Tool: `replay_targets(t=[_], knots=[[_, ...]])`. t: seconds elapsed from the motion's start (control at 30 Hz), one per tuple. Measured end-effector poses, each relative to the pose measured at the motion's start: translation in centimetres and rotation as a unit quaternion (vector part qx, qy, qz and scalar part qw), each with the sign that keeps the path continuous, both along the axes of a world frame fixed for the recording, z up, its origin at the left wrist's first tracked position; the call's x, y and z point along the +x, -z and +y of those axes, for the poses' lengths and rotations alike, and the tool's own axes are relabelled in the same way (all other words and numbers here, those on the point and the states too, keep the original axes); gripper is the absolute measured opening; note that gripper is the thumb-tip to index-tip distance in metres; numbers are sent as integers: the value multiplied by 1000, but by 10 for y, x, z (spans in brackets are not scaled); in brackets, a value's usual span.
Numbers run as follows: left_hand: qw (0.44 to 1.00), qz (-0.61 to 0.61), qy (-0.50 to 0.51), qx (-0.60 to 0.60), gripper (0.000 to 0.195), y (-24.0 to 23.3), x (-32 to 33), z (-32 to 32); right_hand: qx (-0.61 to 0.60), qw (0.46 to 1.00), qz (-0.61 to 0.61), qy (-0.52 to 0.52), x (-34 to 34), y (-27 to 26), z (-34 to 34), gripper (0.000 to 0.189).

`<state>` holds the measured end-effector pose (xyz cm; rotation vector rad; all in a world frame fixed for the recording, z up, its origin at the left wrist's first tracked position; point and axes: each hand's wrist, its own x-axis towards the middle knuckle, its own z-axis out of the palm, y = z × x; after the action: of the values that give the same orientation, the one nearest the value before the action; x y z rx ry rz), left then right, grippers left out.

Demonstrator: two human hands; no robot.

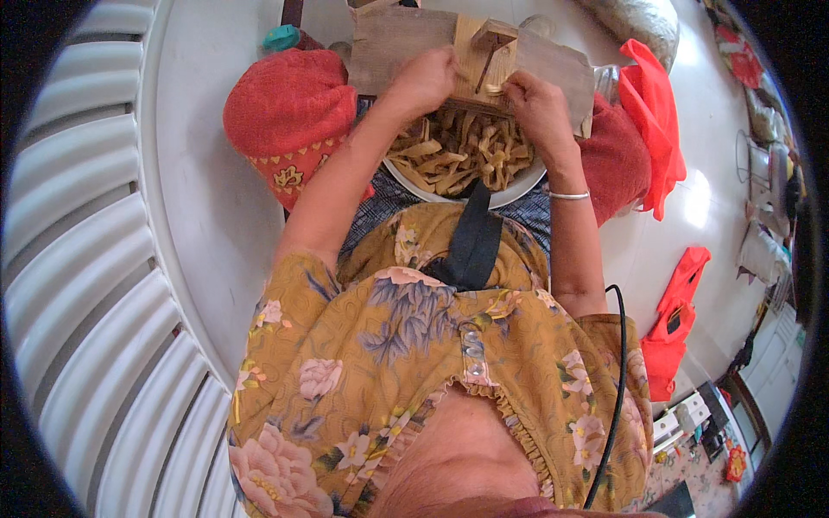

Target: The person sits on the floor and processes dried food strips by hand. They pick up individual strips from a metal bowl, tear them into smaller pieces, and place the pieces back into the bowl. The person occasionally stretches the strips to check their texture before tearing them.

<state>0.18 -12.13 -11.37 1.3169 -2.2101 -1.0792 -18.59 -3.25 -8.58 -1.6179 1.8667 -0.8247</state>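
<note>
A grey-brown wooden board (405,39) spans the space before me. Fixed across its middle is a lighter wood strip (467,39) with a raised wooden block (494,31) and a thin dark metal rod or blade (485,68). My left hand (427,76) is curled at the strip's left edge; whatever its fingers hold is hidden. My right hand (539,107) pinches a small pale piece (494,89) beside the rod's lower end. Below the board, a white basin (414,190) holds many tan, dried-looking strips (440,158).
Red cloth covers (285,97) lie on either side of the basin. A bright red plastic bag (654,136) hangs at the right, and another red bag (667,349) lies on the pale floor (622,259). White slatted furniture (84,259) stands left. A black cable (622,388) runs along my right side.
</note>
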Motion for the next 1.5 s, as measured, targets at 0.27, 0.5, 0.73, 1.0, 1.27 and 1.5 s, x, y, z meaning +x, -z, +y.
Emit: replay_targets(t=[0.27, 0.5, 0.73, 1.0, 1.27, 1.5], knots=[[897, 314, -35, 311, 18, -38, 10, 32, 139, 943, -302, -28, -1, -19, 47, 31], [918, 227, 178, 271, 17, -57, -10, 62, 117, 981, -140, -64, 8, -35, 57, 15], [913, 222, 160, 304, 12, -47, 9, 83, 30, 987, -25, -158, 7, -41, 81, 15], [894, 76, 181, 402, 22, -15, 11, 103, -135, 984, 92, -65, 30, -46, 78, 30], [838, 160, 209, 477, 11, -23, -13, 119, -213, 959, 185, -16, 39, -33, 82, 17], [962, 85, 247, 80, 17, -137, 13, 100, -23, 992, -125, -17, 24, -57, 104, 23]])
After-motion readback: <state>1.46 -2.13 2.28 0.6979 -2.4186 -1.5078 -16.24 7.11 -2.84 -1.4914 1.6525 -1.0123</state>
